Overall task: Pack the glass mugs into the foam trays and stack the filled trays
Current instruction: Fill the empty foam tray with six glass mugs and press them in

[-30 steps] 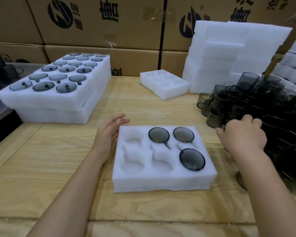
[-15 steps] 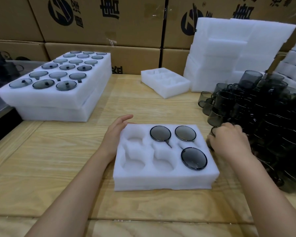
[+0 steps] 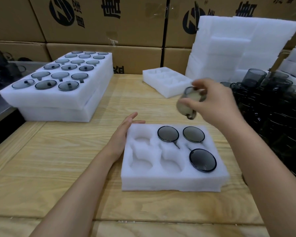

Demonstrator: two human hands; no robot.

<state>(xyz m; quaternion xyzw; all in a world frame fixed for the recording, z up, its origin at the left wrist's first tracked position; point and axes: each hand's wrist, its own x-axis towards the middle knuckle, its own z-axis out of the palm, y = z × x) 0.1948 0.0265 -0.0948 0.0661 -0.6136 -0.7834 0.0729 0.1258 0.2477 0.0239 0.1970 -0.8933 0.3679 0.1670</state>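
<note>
Step in hand: carrying a mug to the tray. Clock directions are read from the tray (image 3: 169, 183), with 12 o'clock away from the person.

The right hand (image 3: 215, 103) holds one mug (image 3: 186, 103) in the air at about 12 o'clock, above the table (image 3: 58, 159) and just beyond the tray's far edge. Its thumb and fingers are curled round the glass. The mug is blurred and looks tilted, but which end points down cannot be told. The left hand (image 3: 125, 134) lies at 10 o'clock, fingers straight and together, touching the tray's far-left corner, apparently to steady it.

The tray has six pockets. Packed mugs (image 3: 202, 160) fill three of them: far middle, far right and near right. The far left, near left and near middle pockets are empty.

The next move probably calls for lowering the mug over an empty pocket and lining its handle up with the pocket's notch before pressing it in.

At 10 o'clock, well apart, is a two-layer stack (image 3: 58, 113); every visible pocket in its top layer is filled. At 12 o'clock lies an empty spare tray (image 3: 167, 93). At 3 o'clock is the pile of loose mugs (image 3: 280, 108).
</note>
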